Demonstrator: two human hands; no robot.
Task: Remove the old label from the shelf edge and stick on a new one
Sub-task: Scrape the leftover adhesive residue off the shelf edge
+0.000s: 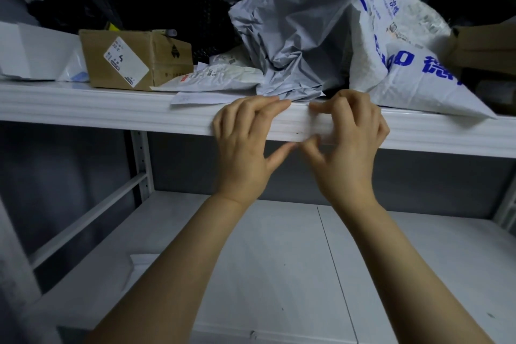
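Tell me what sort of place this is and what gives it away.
Most likely a parcel storeroom or pickup point: white metal shelves, a cardboard box with a shipping sticker, and a crumpled grey mailing bag beside a white printed bag heaped on top.

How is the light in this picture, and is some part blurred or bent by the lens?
Head view: the light is dim and uneven, brightest on the white shelf edge and the forearms, dark behind the parcels; head view: the right hand is smeared by motion at its fingertips, the left hand is sharper; head view: the upright post leans, likely from the wide lens.
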